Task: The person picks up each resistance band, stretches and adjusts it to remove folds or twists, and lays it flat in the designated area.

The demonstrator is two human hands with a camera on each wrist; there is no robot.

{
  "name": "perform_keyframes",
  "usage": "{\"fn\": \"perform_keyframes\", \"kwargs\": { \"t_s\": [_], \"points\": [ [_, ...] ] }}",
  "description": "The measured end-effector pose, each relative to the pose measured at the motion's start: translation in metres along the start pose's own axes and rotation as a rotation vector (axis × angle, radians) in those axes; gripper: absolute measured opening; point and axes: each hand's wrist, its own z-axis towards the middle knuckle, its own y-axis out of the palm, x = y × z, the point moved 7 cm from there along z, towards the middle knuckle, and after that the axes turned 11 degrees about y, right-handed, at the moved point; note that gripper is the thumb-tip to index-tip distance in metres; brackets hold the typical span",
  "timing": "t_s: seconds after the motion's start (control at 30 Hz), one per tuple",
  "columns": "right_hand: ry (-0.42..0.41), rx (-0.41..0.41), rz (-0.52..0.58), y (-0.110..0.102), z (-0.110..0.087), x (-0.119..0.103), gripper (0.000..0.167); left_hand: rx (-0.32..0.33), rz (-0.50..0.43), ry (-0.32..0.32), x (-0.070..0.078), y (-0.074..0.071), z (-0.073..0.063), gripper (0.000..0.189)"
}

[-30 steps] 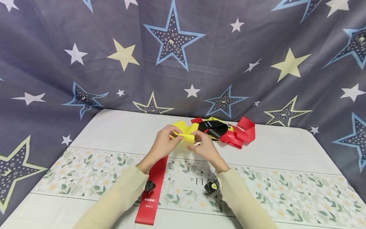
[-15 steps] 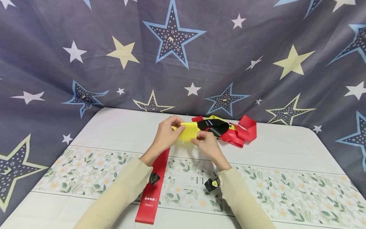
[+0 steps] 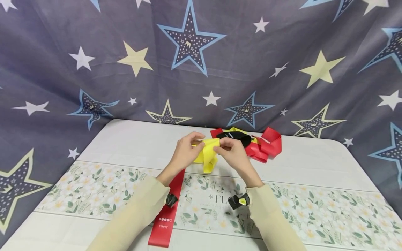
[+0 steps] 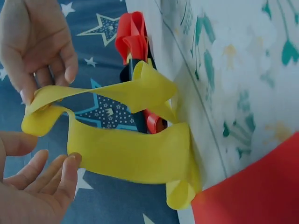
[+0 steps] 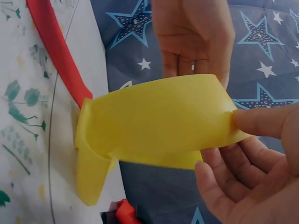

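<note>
Both hands hold a yellow resistance band (image 3: 209, 153) above the table, in the middle of the head view. My left hand (image 3: 185, 150) pinches it on the left between thumb and fingers. The right hand (image 3: 233, 153) pinches its upper right edge, thumb on the near face. From between the hands the band (image 5: 163, 121) hangs in loops; in the right wrist view it spreads out flat and wide. A red band (image 3: 164, 219) printed "Heavy" lies lengthwise under the left forearm.
Behind the right hand is a heap with a black band (image 3: 238, 137), a red band (image 3: 271, 143) and some yellow. A white cloth with a floral strip (image 3: 314, 209) covers the table. A starry curtain (image 3: 238, 62) stands behind.
The yellow band was a narrow fold, then a flat upright patch; now part of it droops in a loop. My right hand has risen and shifted slightly right. The red band has stayed put.
</note>
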Motion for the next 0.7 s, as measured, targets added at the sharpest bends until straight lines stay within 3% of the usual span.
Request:
{"fn": "perform_keyframes", "kwargs": {
  "t_s": [0.3, 0.47, 0.7],
  "points": [
    [0.049, 0.014, 0.111, -0.007, -0.004, -0.005, 0.02, -0.009, -0.005, 0.002, 0.003, 0.007, -0.012, 0.031],
    [0.054, -0.02, 0.187, -0.008, -0.005, -0.008, 0.024, 0.046, 0.054, -0.025, 0.005, 0.003, -0.018, 0.027],
    [0.058, -0.049, 0.275, -0.011, -0.007, -0.008, 0.027, 0.09, 0.146, 0.018, 0.01, 0.0, -0.031, 0.023]
  ]
}}
